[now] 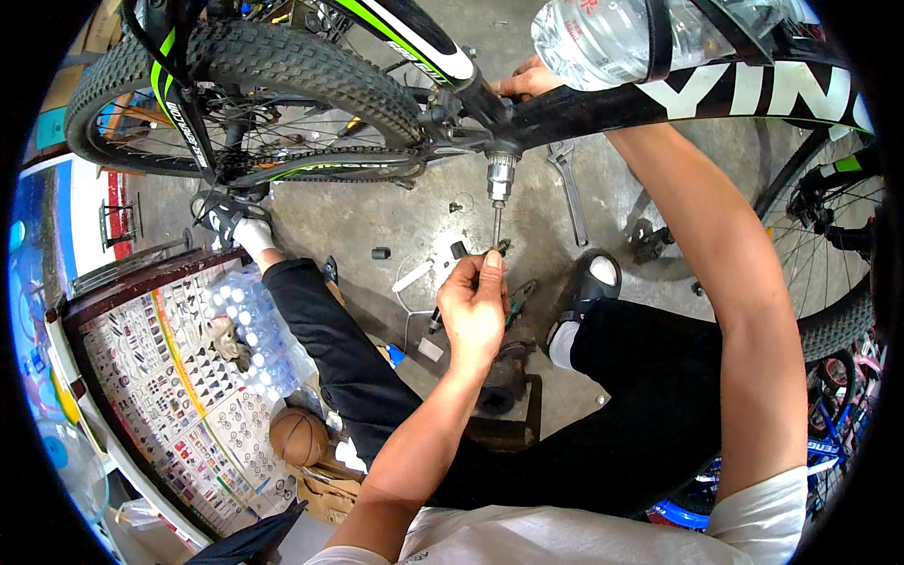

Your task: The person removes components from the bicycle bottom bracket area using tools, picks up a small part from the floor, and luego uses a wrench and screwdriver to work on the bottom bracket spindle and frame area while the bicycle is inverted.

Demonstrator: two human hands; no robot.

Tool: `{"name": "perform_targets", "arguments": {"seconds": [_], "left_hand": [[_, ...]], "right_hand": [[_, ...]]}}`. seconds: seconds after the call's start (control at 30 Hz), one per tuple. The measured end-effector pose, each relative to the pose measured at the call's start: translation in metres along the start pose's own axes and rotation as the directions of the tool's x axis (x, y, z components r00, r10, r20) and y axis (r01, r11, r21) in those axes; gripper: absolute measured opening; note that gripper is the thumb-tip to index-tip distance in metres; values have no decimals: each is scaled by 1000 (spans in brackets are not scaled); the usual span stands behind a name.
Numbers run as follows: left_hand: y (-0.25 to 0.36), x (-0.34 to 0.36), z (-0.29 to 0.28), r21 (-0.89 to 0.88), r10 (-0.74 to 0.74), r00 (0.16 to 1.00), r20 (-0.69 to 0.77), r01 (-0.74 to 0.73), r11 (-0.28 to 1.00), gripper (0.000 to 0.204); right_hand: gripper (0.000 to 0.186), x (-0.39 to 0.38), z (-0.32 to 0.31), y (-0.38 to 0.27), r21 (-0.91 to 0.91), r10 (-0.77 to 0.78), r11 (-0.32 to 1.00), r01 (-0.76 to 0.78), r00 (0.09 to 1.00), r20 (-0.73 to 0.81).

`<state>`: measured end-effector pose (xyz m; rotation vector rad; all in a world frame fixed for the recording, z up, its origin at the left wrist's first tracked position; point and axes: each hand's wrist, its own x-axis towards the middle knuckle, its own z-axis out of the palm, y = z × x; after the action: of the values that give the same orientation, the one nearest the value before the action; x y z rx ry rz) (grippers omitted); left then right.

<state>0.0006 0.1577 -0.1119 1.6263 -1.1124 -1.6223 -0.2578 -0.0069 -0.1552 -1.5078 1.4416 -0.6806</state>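
A black, white and green bicycle frame (565, 118) spans the upper view, its bottom bracket facing me. A knurled silver metal fitting (501, 171) sticks out of the bracket toward me, with a thin metal rod (496, 224) running out of it. My left hand (476, 297) is closed, thumb and fingers pinching the rod's near end. My right hand (529, 80) reaches past the frame's far side; its bent fingers are close to the bottom bracket, and what they grip is hidden. A clear water bottle (598, 47) sits in the frame's cage, partly covering that hand.
An adjustable wrench (568, 193) and a black crank part (650, 240) lie on the concrete floor. The knobby rear tire (235, 47) is at upper left, with a basketball (298, 436) and bundled bottles (254, 330) below. Pliers (520, 299) lie between my feet.
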Motion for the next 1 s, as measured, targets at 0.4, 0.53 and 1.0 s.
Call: {"name": "perform_targets", "arguments": {"seconds": [0.4, 0.53, 1.0], "left_hand": [[7, 8, -16, -474, -354, 828, 435, 545, 692, 34], [11, 3, -5, -139, -264, 953, 146, 284, 949, 37], [11, 2, 3, -416, -364, 880, 305, 467, 780, 39]], "right_hand": [[31, 27, 11, 68, -79, -465, 879, 470, 882, 74], [33, 23, 13, 45, 107, -155, 984, 142, 980, 121], [38, 24, 8, 65, -74, -427, 898, 434, 899, 96]]}}
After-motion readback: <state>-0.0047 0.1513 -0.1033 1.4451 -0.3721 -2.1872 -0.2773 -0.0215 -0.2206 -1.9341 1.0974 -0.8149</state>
